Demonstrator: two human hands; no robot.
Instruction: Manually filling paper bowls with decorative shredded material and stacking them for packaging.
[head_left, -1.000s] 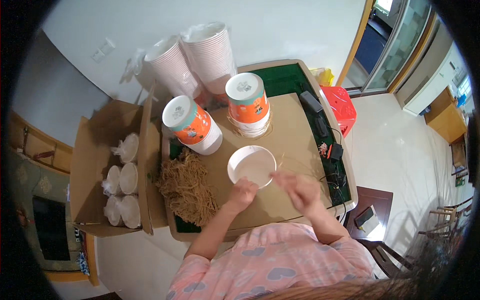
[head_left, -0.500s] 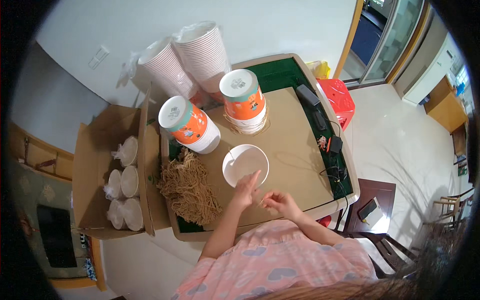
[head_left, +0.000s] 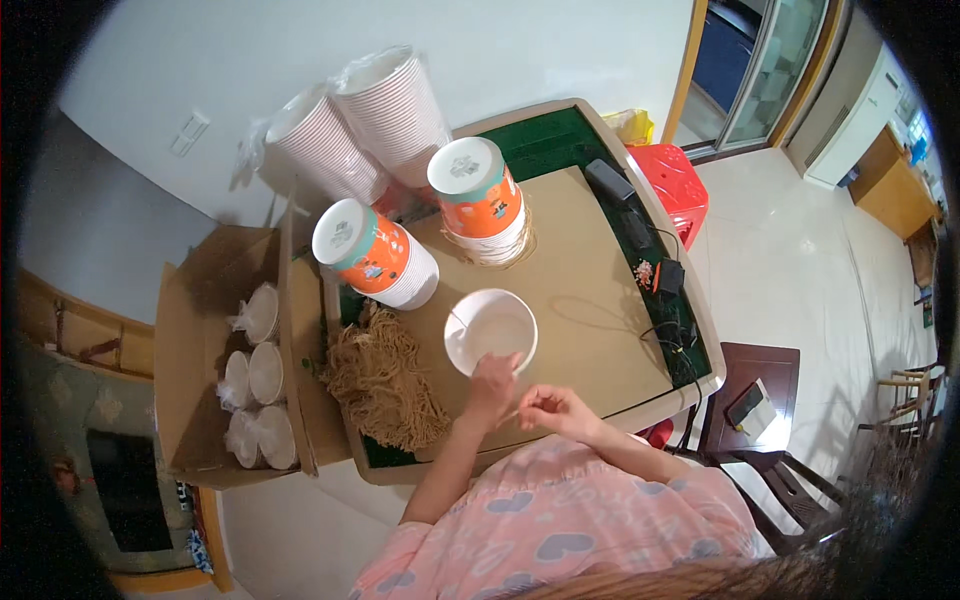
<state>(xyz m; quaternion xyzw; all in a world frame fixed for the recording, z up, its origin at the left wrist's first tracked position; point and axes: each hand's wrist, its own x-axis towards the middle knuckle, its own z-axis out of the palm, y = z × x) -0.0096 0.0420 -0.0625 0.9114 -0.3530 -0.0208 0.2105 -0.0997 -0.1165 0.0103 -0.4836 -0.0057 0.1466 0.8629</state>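
Observation:
A white paper bucket (head_left: 470, 325) stands mouth up on the brown cardboard sheet (head_left: 590, 350) in front of me. A thin cord end shows at the left of its rim. My left hand (head_left: 492, 388) is closed over the near rim, fingers bent inward; its fingertips are partly hidden. Just right of it, my right hand (head_left: 555, 411) pinches a thin tan cord close to the left hand. A tangled heap of tan cords (head_left: 385, 385) lies to the left. Behind are two upside-down stacks of orange-printed buckets, a left stack (head_left: 385, 262) and a right stack (head_left: 480, 200) with cords hanging around it.
Two tall plastic-wrapped bucket stacks (head_left: 390, 110) lean on the wall. An open cardboard box (head_left: 185, 400) with several wrapped buckets adjoins the table's left side. Black adapters and cables (head_left: 668, 275) lie along its right edge. A red stool (head_left: 670, 180) stands beyond.
My left hand's fingers, stretched out before, are now bent over the bucket's near rim. My right hand stays close by with the cord. The whole view has shifted slightly.

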